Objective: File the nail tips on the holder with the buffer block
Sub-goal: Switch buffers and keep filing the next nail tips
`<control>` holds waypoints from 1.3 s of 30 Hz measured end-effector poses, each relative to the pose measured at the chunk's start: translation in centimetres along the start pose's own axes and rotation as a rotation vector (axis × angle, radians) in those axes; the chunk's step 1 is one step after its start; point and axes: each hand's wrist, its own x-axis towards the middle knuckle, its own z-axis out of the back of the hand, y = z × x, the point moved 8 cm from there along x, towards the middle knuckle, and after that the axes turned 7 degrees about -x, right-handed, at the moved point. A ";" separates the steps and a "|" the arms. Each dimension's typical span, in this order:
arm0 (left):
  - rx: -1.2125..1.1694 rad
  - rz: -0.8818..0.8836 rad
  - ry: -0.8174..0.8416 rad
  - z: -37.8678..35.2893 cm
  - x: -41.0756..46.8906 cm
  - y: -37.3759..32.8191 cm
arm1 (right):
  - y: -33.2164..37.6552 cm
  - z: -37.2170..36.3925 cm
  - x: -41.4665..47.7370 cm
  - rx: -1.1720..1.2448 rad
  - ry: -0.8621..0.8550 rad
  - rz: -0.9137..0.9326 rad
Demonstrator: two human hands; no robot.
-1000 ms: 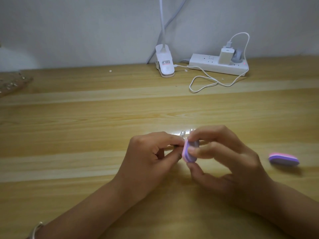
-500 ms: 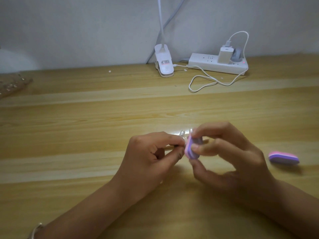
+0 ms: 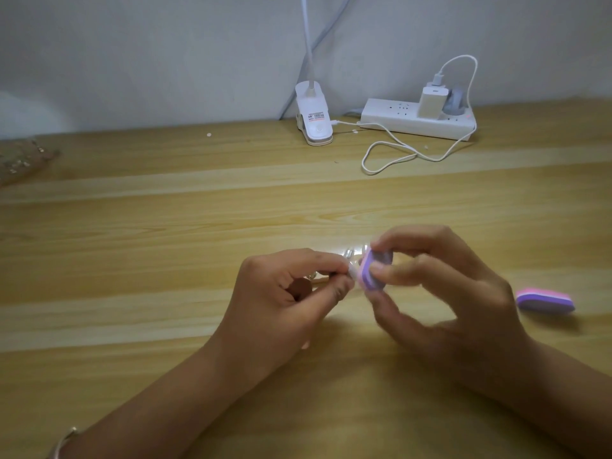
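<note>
Right hand: from my remote seat I see it [image 3: 463, 293] curled, with the thumb and first two fingers pinching the buffer block [image 3: 472, 271]. The lower fingers hang bent beneath it.
Buffer block: small, with pink and purple layers, held on edge above the middle of the table [image 3: 165, 243]. Its left edge sits right at the left hand's fingertips, but blur stops me judging the exact contact.
Left hand: it [image 3: 281, 299] is curled too, with thumb and forefinger pinching the holder [image 3: 351, 270] just left of the block.
Holder: mostly hidden inside the left hand. Only a pale end shows between the fingertips, and I cannot make out its shape.
Nail tips: clear, and a couple [image 3: 348, 254] stick up just beyond the left fingertips, on the far side of the block. Glare washes them out.
Second block: another pink and purple one [image 3: 544, 301] lies flat on the table to the right, apart from the right hand.
Far edge: a white clip lamp [image 3: 313, 117] stands by the wall. A power strip [image 3: 414, 122] lies to its right with a charger [image 3: 432, 102] plugged in, and a white cable [image 3: 390, 154] loops on the wood in front.
Far left: a blurred beaded thing [image 3: 20, 160] lies at the picture's edge.
Left wrist: a thin bangle [image 3: 63, 442] shows in the near left corner.
Obstruction: both hands crowd over the working spot, so I see little of it.
</note>
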 end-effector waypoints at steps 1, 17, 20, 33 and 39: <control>0.003 -0.016 0.010 -0.1 0.0 -0.2 | 0.5 -0.2 -0.1 0.018 0.009 0.037; -0.074 0.001 -0.017 0.2 -0.4 -0.1 | 1.3 -0.3 -0.3 0.012 0.002 0.081; -0.063 0.035 -0.042 0.6 -0.3 0.4 | 0.6 -0.4 -0.3 -0.026 0.021 0.037; -0.098 0.055 -0.013 0.4 -0.2 0.6 | 1.2 0.0 -0.3 0.015 -0.019 0.083; -0.106 0.080 0.005 0.1 -0.1 0.8 | 0.4 0.1 0.0 -0.005 -0.032 0.007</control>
